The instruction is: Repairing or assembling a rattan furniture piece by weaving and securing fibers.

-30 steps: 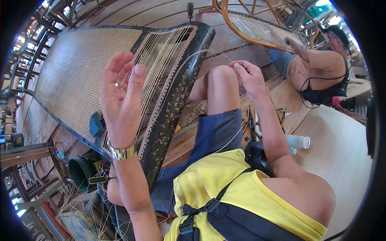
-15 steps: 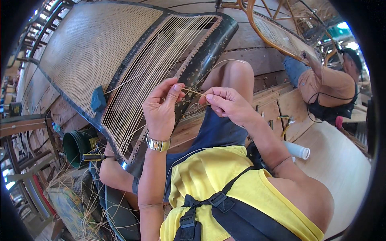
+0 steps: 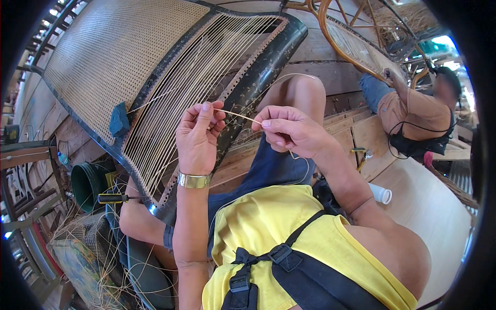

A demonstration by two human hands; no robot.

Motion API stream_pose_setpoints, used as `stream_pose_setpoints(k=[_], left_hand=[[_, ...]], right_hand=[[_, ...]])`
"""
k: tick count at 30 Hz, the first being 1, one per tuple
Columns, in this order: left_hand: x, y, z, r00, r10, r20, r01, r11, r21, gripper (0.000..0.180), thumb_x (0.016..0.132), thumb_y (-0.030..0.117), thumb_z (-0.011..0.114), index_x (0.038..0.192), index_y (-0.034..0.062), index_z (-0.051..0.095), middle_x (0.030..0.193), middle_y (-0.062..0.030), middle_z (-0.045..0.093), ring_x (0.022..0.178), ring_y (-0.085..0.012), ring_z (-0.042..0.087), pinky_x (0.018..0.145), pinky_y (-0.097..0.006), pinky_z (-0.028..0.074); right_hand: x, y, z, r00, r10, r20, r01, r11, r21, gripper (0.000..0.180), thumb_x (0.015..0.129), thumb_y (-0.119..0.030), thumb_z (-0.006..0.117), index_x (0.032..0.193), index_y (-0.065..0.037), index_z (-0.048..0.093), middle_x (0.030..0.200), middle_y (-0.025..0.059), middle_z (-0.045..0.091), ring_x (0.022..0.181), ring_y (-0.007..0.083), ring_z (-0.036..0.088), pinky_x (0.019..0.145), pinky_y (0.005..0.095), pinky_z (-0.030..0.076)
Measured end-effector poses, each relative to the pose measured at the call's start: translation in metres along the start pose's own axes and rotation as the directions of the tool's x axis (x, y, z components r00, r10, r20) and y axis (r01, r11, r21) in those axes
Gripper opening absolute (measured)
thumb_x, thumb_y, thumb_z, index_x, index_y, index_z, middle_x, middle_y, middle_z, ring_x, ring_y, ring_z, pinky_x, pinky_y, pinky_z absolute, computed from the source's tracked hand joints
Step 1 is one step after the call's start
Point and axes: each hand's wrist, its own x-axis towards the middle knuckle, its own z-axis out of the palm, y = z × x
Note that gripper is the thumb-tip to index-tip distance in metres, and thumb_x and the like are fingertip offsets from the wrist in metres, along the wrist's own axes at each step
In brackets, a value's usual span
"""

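Note:
A thin tan cane strand (image 3: 238, 114) is stretched between my two hands, above the near rail of a dark chair frame (image 3: 253, 70). My left hand (image 3: 200, 135) pinches one end between thumb and fingertips. My right hand (image 3: 290, 130) pinches the strand farther along, and a loose length hangs below it over my lap. Beneath and beyond my hands, many parallel cane strands (image 3: 178, 98) span the open panel of the frame. A finished woven cane panel (image 3: 119, 49) fills its farther section. A blue cloth-like piece (image 3: 119, 120) sits on the bar between the two.
A screwdriver (image 3: 114, 198) sticks out near the frame's lower corner. Left of my leg are a dark green bucket (image 3: 85, 181) and a tangle of loose cane (image 3: 103, 258). At the right, another person (image 3: 418, 111) sits beside a rattan frame (image 3: 356, 46). A white tube (image 3: 381, 194) lies nearby.
Both hands have shifted slightly left, and the gap between them has widened, showing more of the strand. A loose loop now shows beneath my right hand.

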Motion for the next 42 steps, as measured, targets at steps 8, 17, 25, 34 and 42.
stream_pose_setpoints(k=[8, 17, 25, 34, 42], left_hand=[[-0.020, -0.014, 0.017, 0.985, -0.069, 0.161, 0.007, 0.934, 0.358, 0.026, 0.099, 0.021, 0.062, 0.118, 0.0027, 0.064, 0.106, -0.0072, 0.071, 0.084, -0.0079, 0.064, 0.072, -0.023, 0.050], [0.005, 0.022, 0.026, 0.984, 0.179, 0.024, -0.181, 0.971, 0.154, 0.032, 0.101, 0.021, 0.058, 0.128, 0.0046, 0.056, 0.112, -0.0147, 0.068, 0.076, -0.0113, 0.063, 0.069, -0.023, 0.052], [-0.015, -0.062, 0.089, 0.888, -0.269, 0.374, 0.053, 0.866, 0.498, 0.028, 0.102, 0.020, 0.058, 0.125, 0.0047, 0.064, 0.112, -0.0061, 0.070, 0.086, -0.0076, 0.064, 0.075, -0.020, 0.049], [0.021, -0.015, 0.086, 0.848, -0.284, 0.447, 0.145, 0.936, 0.320, 0.021, 0.104, 0.019, 0.051, 0.119, 0.0062, 0.059, 0.102, -0.0081, 0.069, 0.082, -0.0085, 0.062, 0.073, -0.019, 0.048], [0.021, 0.022, 0.069, 0.969, -0.029, 0.247, -0.100, 0.864, 0.494, 0.034, 0.103, 0.017, 0.054, 0.134, 0.0021, 0.053, 0.103, -0.0093, 0.069, 0.082, -0.0102, 0.064, 0.075, -0.023, 0.054]], right_hand=[[0.003, 0.011, 0.004, 0.982, -0.097, -0.164, 0.031, 0.930, -0.365, 0.015, 0.100, -0.017, 0.058, 0.106, -0.003, 0.060, 0.067, -0.0015, 0.054, 0.052, 0.0041, 0.045, 0.047, 0.0190, 0.034], [-0.055, -0.019, -0.037, 0.930, -0.235, -0.281, -0.009, 0.752, -0.659, 0.017, 0.096, -0.019, 0.062, 0.093, -0.004, 0.066, 0.074, 0.0001, 0.065, 0.059, 0.0059, 0.055, 0.054, 0.0223, 0.044], [-0.080, -0.002, -0.050, 0.880, -0.311, -0.359, 0.094, 0.855, -0.510, 0.011, 0.093, -0.015, 0.068, 0.096, -0.004, 0.067, 0.079, -0.0008, 0.066, 0.065, 0.0045, 0.058, 0.059, 0.0195, 0.047], [-0.161, 0.037, -0.193, 0.457, -0.519, -0.722, -0.173, 0.744, -0.645, 0.028, 0.092, -0.026, 0.066, 0.100, 0.000, 0.071, 0.088, 0.0071, 0.070, 0.080, 0.0112, 0.064, 0.073, 0.0272, 0.051], [-0.242, 0.213, -0.275, 0.491, -0.263, -0.830, -0.779, 0.293, -0.554, 0.029, 0.083, -0.027, 0.072, 0.100, -0.004, 0.071, 0.091, 0.0180, 0.069, 0.084, 0.0349, 0.066, 0.077, 0.0425, 0.052]])
